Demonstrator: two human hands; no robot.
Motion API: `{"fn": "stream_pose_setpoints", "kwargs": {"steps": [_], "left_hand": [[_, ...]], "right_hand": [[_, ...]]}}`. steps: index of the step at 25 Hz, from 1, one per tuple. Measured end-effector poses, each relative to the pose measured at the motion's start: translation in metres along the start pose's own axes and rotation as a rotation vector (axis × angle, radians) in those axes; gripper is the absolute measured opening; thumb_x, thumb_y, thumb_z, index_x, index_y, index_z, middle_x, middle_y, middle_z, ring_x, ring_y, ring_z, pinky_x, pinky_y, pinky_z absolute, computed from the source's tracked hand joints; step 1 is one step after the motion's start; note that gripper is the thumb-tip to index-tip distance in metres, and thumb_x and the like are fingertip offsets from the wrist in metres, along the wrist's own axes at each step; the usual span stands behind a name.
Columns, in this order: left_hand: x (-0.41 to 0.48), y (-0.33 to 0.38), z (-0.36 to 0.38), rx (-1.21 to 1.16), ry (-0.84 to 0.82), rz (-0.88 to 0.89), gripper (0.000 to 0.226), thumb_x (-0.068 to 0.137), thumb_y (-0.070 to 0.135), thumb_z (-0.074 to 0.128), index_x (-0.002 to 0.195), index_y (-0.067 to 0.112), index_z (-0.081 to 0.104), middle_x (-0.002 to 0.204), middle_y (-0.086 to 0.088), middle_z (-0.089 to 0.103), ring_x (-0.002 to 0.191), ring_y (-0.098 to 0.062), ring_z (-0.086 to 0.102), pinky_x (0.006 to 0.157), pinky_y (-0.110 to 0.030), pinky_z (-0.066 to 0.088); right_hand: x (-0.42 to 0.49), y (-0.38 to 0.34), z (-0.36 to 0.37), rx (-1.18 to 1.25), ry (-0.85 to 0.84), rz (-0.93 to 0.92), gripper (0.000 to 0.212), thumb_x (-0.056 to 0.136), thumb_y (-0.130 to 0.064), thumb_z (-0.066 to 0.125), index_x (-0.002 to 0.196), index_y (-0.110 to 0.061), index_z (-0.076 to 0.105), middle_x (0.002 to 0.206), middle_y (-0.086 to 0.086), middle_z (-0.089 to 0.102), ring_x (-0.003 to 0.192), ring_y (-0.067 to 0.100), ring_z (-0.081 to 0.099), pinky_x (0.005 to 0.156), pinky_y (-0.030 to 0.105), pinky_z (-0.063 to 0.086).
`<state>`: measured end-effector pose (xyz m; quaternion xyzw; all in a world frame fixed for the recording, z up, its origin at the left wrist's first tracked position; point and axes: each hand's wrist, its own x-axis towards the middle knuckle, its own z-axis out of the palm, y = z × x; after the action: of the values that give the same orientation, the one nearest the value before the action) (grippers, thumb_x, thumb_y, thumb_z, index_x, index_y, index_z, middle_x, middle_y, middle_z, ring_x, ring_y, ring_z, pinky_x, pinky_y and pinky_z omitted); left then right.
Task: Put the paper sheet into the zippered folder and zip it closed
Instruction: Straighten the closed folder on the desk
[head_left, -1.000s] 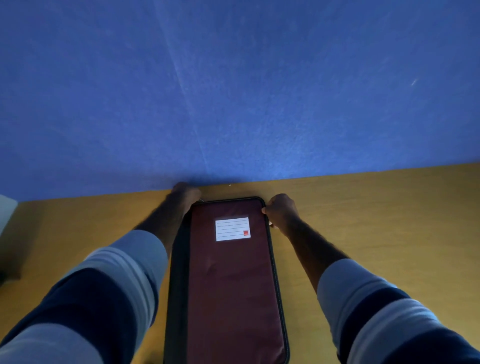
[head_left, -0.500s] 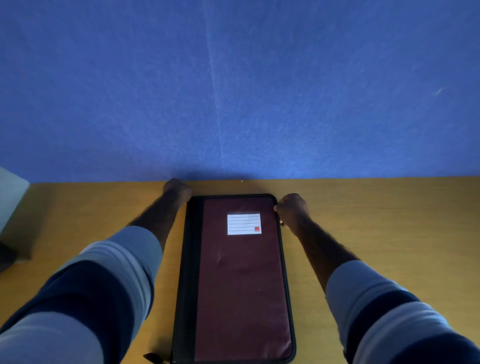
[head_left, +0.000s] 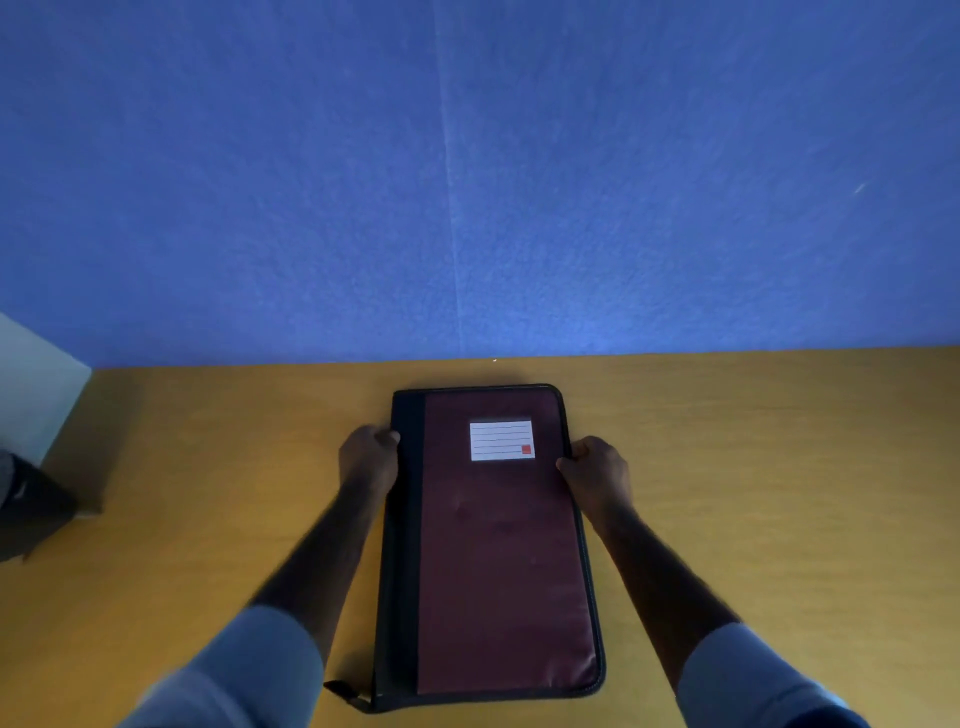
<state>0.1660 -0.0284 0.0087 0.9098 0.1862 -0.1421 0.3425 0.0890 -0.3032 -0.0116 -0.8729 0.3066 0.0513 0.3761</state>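
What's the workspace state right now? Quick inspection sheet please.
Surface: wooden table, bare around the folder.
Job's things: zippered folder lies flat and closed, label facing up, zip pull at its near left corner; paper sheet not visible.
Clutter: dark object at the far left edge, unclear what.
Hands: left hand on the folder's left edge, right hand on its right edge, both near the far end.
Cables: nothing seen.
Surroundings: blue wall behind the table; pale panel at left.
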Motion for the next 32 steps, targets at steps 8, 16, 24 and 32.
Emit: {"fn": "stream_pose_setpoints", "kwargs": {"steps": [8, 16, 24, 32], "left_hand": [[-0.091, -0.094, 0.012, -0.155, -0.022, 0.056, 0.019, 0.099, 0.023, 0.062, 0.115, 0.019, 0.071, 0.105, 0.001, 0.072, 0.094, -0.020, 0.063, 0.075, -0.033, 0.052], [-0.081, -0.079, 0.002, -0.234, -0.028, -0.016, 0.034, 0.096, 0.020, 0.067, 0.128, 0.008, 0.068, 0.122, -0.009, 0.072, 0.106, -0.027, 0.068, 0.083, -0.034, 0.053], [-0.060, -0.051, -0.001, -0.265, -0.011, 0.014, 0.038, 0.095, 0.022, 0.068, 0.131, 0.009, 0.064, 0.126, -0.008, 0.068, 0.111, -0.026, 0.065, 0.088, -0.035, 0.053], [-0.054, -0.042, 0.010, -0.263, -0.015, 0.010, 0.041, 0.097, 0.019, 0.066, 0.135, 0.007, 0.060, 0.131, -0.011, 0.066, 0.116, -0.028, 0.063, 0.092, -0.037, 0.053]], "right_hand": [[-0.087, 0.051, 0.005, 0.009, -0.056, 0.078, 0.044, 0.086, -0.023, 0.073, 0.127, -0.009, 0.068, 0.116, 0.010, 0.074, 0.101, 0.030, 0.069, 0.078, 0.031, 0.051], [-0.072, 0.040, 0.000, 0.360, -0.095, 0.166, 0.029, 0.082, -0.001, 0.066, 0.106, -0.014, 0.077, 0.090, 0.000, 0.078, 0.085, 0.023, 0.073, 0.079, 0.051, 0.061], [-0.044, 0.030, -0.007, 0.394, -0.076, 0.161, 0.027, 0.086, -0.002, 0.068, 0.108, -0.016, 0.073, 0.086, 0.007, 0.076, 0.083, 0.027, 0.072, 0.077, 0.050, 0.062], [-0.036, 0.032, -0.008, 0.396, -0.073, 0.185, 0.030, 0.087, -0.001, 0.065, 0.114, -0.011, 0.073, 0.098, 0.004, 0.076, 0.091, 0.023, 0.072, 0.084, 0.050, 0.062]]}}
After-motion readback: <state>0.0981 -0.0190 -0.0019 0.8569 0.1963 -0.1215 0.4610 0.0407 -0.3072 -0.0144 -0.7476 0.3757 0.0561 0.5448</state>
